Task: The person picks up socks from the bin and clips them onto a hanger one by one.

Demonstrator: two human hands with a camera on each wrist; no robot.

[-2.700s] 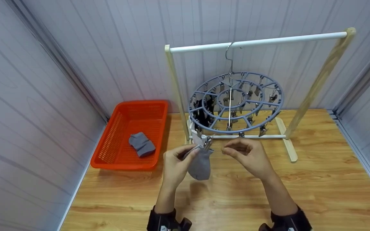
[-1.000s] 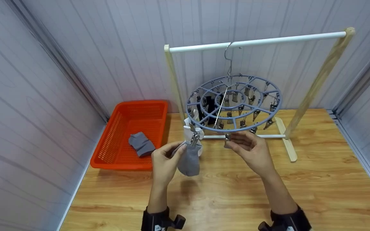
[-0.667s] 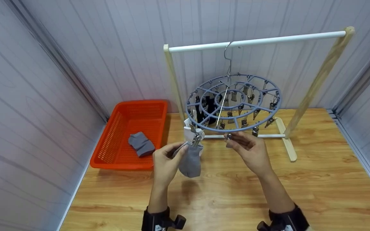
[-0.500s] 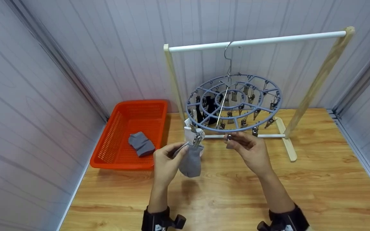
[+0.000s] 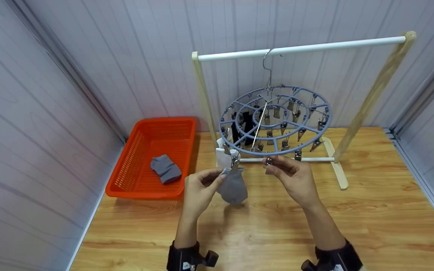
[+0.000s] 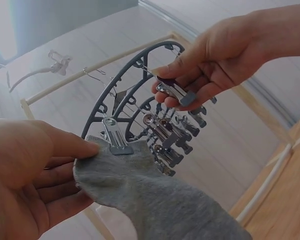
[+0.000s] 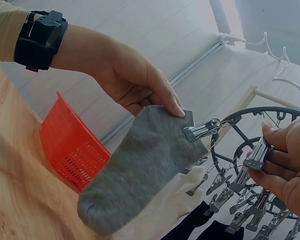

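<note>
A grey sock (image 5: 233,188) hangs by its cuff from a metal clip (image 6: 117,136) on the rim of the round blue-grey drying hanger (image 5: 275,153). My left hand (image 5: 202,192) pinches the sock's cuff beside that clip, thumb on top in the left wrist view. My right hand (image 5: 294,180) holds another metal clip (image 7: 258,153) of the hanger between thumb and fingers; no cloth shows in it. White socks (image 5: 223,156) and black socks (image 5: 248,128) hang at the hanger's left side, partly hidden behind its rings.
An orange basket (image 5: 141,195) on the wood floor at left holds one folded grey sock (image 5: 166,169). The hanger hooks over the white bar (image 5: 303,49) of a wooden-legged rack. Several other clips dangle under the rings. Panelled walls stand behind and at both sides.
My right hand has taken hold of a clip on the hanger's front rim, and the hanger has turned slightly. My left hand, still on the sock, went left, then slightly back right.
</note>
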